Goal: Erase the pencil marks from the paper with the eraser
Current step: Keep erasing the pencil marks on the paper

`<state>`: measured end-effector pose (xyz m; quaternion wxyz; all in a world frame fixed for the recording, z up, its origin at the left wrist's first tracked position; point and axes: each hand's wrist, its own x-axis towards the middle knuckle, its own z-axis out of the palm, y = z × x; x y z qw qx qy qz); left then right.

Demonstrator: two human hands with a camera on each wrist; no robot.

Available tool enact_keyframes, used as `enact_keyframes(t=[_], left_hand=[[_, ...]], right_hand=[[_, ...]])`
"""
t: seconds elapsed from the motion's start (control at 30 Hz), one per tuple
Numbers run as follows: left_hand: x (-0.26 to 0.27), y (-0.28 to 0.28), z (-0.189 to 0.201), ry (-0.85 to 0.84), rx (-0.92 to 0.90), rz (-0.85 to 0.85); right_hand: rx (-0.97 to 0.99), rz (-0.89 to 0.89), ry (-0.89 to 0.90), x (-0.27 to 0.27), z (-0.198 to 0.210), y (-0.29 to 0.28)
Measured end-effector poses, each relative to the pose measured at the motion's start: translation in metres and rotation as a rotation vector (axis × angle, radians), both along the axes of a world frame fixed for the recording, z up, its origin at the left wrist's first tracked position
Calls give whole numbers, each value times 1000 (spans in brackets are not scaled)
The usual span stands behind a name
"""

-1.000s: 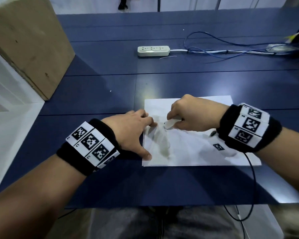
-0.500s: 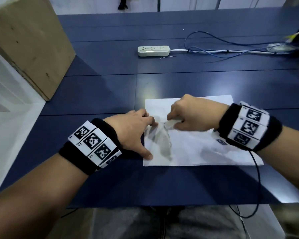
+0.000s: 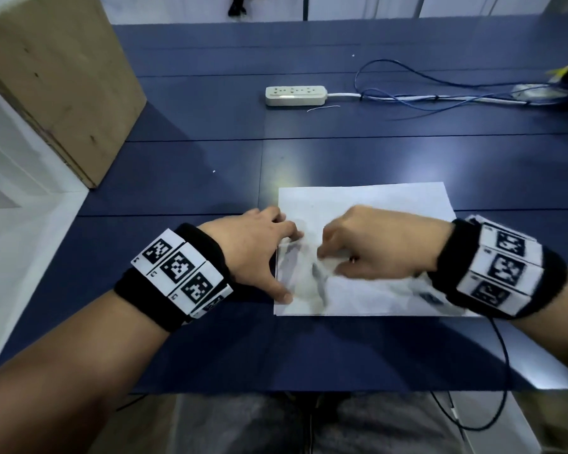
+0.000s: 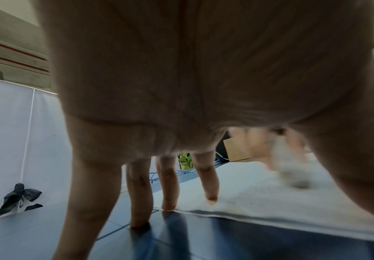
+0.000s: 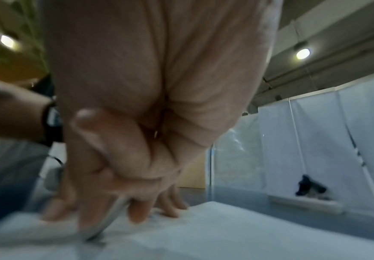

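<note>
White paper (image 3: 368,204) lies near the table's (image 3: 194,152) front edge. Left hand (image 3: 253,244), fingers spread straight, presses its left edge. Right hand (image 3: 374,244), blurred, curls round the eraser (image 4: 290,168) on the sheet. Power strip (image 3: 295,95) farther back.

Matt white paper (image 3: 391,204), smooth but faintly smudged grey, on a dark blue table (image 3: 191,165) with a satin sheen catching lamp glare. Raw plywood on the box (image 3: 56,77), grain and knots showing, unvarnished. Glossy cream plastic for the power strip (image 3: 295,95); black knitted cloth wristbands (image 3: 207,247) carrying smooth printed marker tiles.
</note>
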<state>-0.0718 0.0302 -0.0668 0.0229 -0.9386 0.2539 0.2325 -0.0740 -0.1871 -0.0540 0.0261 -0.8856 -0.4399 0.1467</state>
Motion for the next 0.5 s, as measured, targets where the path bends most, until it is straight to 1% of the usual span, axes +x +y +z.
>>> enact_keyframes(t=[0.07, 0.1, 0.17, 0.23, 0.3, 0.33, 0.4, 0.43, 0.47, 0.5], left_hand=[[1, 0, 0, 11, 2, 0], [1, -1, 0, 12, 6, 0], [1, -2, 0, 8, 13, -3], [0, -3, 1, 0, 17, -5], [0, -3, 2, -3, 20, -1], [0, -3, 2, -4, 20, -1], [0, -2, 1, -7, 13, -4], [1, -2, 0, -5, 10, -6], [1, -2, 0, -1, 9, -6], [1, -2, 0, 4, 11, -5]], right_hand=[[-6, 82, 161, -17, 3, 2], [-13, 87, 190, -17, 2, 2], [-14, 40, 116, -1, -1, 3], [-24, -70, -14, 20, -2, 2], [-10, -173, -65, 33, -3, -3], [-11, -172, -87, 32, -4, -3], [-17, -87, -89, 15, -3, -1], [-23, -18, -44, 3, -2, 0], [-27, 39, 38, -9, 0, 1], [-43, 58, 132, -18, 3, 2]])
